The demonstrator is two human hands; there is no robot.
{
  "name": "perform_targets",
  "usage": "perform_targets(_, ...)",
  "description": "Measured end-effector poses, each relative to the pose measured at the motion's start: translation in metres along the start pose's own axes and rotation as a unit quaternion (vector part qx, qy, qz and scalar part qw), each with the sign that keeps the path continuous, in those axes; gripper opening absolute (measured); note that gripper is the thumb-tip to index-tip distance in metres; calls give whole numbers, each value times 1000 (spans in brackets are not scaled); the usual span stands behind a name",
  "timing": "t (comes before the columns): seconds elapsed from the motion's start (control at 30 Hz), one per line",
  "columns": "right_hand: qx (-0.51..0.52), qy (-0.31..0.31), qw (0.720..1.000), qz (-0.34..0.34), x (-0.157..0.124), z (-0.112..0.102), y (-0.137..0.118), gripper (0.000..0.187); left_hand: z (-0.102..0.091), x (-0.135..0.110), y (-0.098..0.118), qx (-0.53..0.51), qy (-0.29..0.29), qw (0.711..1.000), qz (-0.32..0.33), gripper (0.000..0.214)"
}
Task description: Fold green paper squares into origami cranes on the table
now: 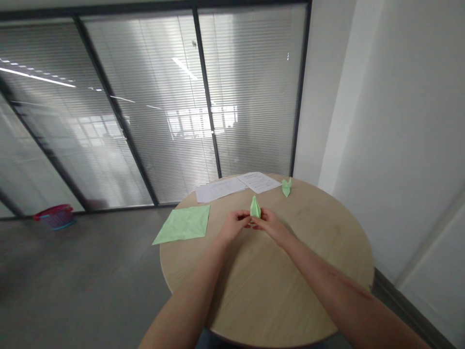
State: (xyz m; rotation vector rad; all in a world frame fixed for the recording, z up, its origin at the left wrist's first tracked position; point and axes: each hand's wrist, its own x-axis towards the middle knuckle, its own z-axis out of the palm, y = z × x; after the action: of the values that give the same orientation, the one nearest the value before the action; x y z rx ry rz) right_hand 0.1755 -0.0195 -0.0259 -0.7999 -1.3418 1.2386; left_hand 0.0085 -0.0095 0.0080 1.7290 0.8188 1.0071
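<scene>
A small folded piece of green paper (255,207) stands pointed end up between my hands, above the middle of the round table (269,291). My left hand (236,224) grips its lower left side, fingers closed and thumb toward the bottom edge. On the other side, my right hand (269,224) pinches the lower right, its thumb close to the left one. The fingertips partly hide the base of the folded paper. Near the far right edge lies another folded green paper figure (286,187) with two raised points.
Green paper sheets (185,223) overhang the table's left edge. White printed sheets (258,182) lie at the back. Beyond stands a glass partition with blinds (250,97); a white wall (407,145) rises on the right. A red and blue basket (57,218) sits on the floor at left.
</scene>
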Motion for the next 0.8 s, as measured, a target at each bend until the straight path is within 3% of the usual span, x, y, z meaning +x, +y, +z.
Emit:
perform_targets(0.2,22,-8,1000,19,0,-2,-1,38,-2,3,-6,34,60,998,13,24)
perform_targets(0.4,32,-4,999,27,1,-3,0,37,-3,2,-4,-7,63,998,-1,29)
perform_targets(0.53,-21,6,1000,14,3,-5,2,34,-4,2,-4,-1,59,998,-3,28)
perform_targets(0.7,-115,7,993,-14,4,-8,3,31,-6,4,-6,106,81,991,34,19)
perform_targets(0.8,-119,12,993,-9,5,-9,5,28,-5,3,-4,169,102,978,67,14)
